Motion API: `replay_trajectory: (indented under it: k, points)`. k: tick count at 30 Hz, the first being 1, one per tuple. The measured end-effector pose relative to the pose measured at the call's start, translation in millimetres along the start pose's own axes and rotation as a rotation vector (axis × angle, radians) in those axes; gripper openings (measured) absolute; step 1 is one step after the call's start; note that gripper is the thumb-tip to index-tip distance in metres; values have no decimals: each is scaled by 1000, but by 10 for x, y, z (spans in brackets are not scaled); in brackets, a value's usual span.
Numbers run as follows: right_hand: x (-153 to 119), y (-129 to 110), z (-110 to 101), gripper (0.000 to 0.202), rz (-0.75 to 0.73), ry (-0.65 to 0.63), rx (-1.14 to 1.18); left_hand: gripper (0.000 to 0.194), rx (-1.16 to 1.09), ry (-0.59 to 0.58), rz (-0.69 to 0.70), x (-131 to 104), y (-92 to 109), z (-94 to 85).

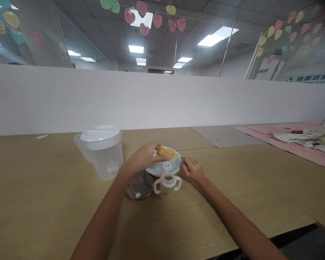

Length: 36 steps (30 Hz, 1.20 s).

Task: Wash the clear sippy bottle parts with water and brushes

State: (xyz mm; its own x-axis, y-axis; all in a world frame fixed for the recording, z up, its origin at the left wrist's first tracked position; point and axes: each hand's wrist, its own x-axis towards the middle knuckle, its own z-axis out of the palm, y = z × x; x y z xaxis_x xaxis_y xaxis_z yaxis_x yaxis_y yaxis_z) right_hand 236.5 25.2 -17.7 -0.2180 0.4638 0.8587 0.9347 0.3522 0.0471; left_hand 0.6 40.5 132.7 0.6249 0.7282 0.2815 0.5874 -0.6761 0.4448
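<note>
My left hand grips the yellow, rounded head of what looks like a sponge bottle brush. Its thin yellow-green handle runs right into the closed fingers of my right hand. Both hands hold the brush level above a pale bowl. Just in front of the bowl stands a clear baby bottle with two white handles and an uncovered mouth. A white ring-shaped bottle part shows behind the mouth; I cannot tell what it rests on. Beside the bottle, under my left wrist, is a transparent round container with a small white piece inside.
A white lidded plastic pitcher stands left of my left hand. A pink cloth with packets and papers covers the table's far right. A low white wall runs along the back. A pale yellow paper piece lies at far left.
</note>
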Motion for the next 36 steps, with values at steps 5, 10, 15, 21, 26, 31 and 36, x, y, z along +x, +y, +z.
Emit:
replay_trajectory:
  k: [5, 10, 15, 21, 26, 31, 36]
  points:
    - [9, 4, -52, 21, 29, 68, 52, 43, 13, 54, 67, 23, 58, 18]
    - [12, 27, -45, 27, 85, 154, 27, 46, -266, -64, 143, 113, -65, 9]
    - [49, -74, 4, 37, 188, 86, -24, 38, -275, 72, 254, 100, -27, -52]
    - [30, -149, -42, 38, 108, 148, 33, 35, -299, 177, 351, -14, 105, -195]
    - [35, -160, -112, 31, 81, 217, 133, 36, -313, 122, 342, -24, 89, -196]
    - [82, -183, -122, 29, 259, 274, 265, 39, -310, 60, 354, 21, 82, -126]
    - [98, -158, -98, 33, 305, 236, 298, 36, -234, 143, 422, -64, 250, -203]
